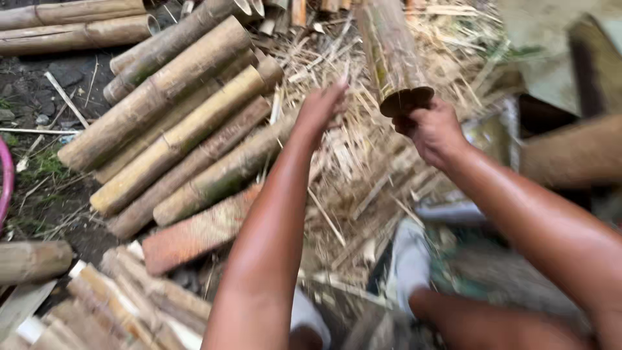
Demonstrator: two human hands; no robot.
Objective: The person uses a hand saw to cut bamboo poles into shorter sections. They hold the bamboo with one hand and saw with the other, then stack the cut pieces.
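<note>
Right hand [433, 133] clenched round bamboo culm [391, 52] (stiff, likely heavy; grip near cut end); left hand [319, 109] spread, empty.

Bamboo pile [181, 129] lies left of the held bamboo pole [392, 55]; straw litter [363, 162] beneath it; split slats [110, 311] nearer, lower left.

Upper end of held bamboo piece [391, 52] cut off by top edge. Right hand [433, 131] fingers hidden under its cut end; grip unclear. Left hand [319, 107] fingertips smeared by motion. Right-side clutter blurred beyond telling. Stacked bamboo poles [181, 123] partly cropped at top edge.
</note>
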